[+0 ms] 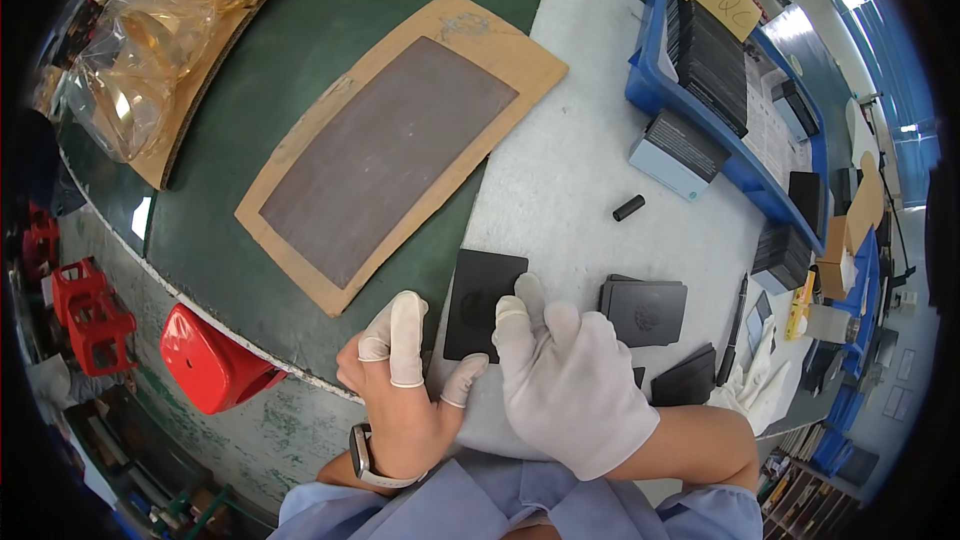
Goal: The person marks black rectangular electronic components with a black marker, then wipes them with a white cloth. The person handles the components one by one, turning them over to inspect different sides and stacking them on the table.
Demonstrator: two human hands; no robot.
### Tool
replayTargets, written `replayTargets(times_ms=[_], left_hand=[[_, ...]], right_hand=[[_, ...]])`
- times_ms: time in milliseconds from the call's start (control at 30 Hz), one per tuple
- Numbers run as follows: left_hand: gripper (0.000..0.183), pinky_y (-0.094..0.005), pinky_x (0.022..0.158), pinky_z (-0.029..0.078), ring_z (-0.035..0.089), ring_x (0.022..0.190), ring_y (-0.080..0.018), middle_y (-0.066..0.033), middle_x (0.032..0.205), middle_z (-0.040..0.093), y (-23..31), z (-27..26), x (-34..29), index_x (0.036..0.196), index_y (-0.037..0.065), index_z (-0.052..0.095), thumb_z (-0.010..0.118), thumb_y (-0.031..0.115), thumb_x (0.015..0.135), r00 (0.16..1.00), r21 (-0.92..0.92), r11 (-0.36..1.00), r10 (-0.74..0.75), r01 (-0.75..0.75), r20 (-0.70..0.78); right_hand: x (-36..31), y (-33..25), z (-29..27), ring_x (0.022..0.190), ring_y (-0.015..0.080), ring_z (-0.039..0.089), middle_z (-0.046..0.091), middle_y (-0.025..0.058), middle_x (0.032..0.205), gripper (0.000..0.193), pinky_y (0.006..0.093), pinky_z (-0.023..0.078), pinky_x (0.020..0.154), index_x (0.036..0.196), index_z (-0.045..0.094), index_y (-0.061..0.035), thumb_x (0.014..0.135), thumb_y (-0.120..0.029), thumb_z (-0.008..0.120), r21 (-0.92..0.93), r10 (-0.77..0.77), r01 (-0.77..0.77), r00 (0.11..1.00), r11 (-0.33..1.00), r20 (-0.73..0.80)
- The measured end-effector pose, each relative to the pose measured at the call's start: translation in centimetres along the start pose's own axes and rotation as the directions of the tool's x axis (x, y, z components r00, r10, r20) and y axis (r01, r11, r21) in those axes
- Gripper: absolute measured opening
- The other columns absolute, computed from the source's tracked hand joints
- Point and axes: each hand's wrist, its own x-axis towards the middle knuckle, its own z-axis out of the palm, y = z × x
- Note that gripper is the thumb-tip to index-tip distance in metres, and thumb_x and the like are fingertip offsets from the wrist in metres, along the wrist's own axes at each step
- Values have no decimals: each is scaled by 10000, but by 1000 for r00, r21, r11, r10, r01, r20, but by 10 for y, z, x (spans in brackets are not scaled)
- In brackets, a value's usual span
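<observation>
A flat black rectangular card (478,290) is in front of me at the edge of the pale mat. My right hand (580,390), in a white glove, has its thumb and forefinger closed at the card's right edge. My left hand (405,390) wears white finger cots and a watch (362,453). Its fingers are stretched out left of the card, and the thumb is apart from them, near the card's lower edge. To the right of my gloved hand is a stack of similar black cards (645,312). More black cards (683,376) lie fanned nearer me.
On the left lies a cardboard sheet (450,15) bearing a dark grey panel (390,155). A blue bin (740,145) of black cards stands far right, beside a small box (680,153). A short black cylinder (629,207), pen (733,330) and white glove (755,380) lie rightward. A red stool (205,355) stands below.
</observation>
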Motion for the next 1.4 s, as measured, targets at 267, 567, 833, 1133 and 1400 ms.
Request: replayTargets(times_ms=[267,567,833,1133,1400], left_hand=[[803,-440,926,282,427,1073,-330,-170,1259,490,3,-3,4,1388,25,421,797,247,714,999,21,1000,-6,5,51],[788,-440,930,279,419,1083,-328,-164,1292,472,2,-3,4,1393,40,422,788,245,726,998,12,1000,-4,3,61],[802,-441,931,276,419,1089,-327,-156,1308,464,2,-2,3,1391,42,424,800,237,710,999,20,1000,-2,1,54],[794,-442,928,277,419,1087,-330,-167,1306,473,3,-1,2,1387,41,429,798,238,712,998,31,1000,-2,0,59],[808,-441,916,282,429,1072,-323,-167,1306,475,0,1,3,1389,49,429,802,236,698,999,18,999,30,-30,28]], right_hand=[[0,2,16,574,281,484,577,101,854,184,370,448,482,1056,633,-125,926,-213,535,20,-43,48,981,999,-187],[7,2,-1,624,307,535,647,83,885,209,380,476,557,1089,618,-119,934,-213,515,-81,-62,62,998,995,2],[14,10,0,633,297,563,647,83,882,187,384,482,553,1062,616,-119,922,-213,537,213,13,-25,998,977,58],[15,11,2,595,272,552,587,111,816,197,381,472,503,1052,616,-109,876,-195,590,122,-56,60,998,991,-43],[9,9,-1,579,278,548,564,133,792,213,389,458,465,1029,608,-88,854,-210,622,151,-50,55,998,987,-36]])
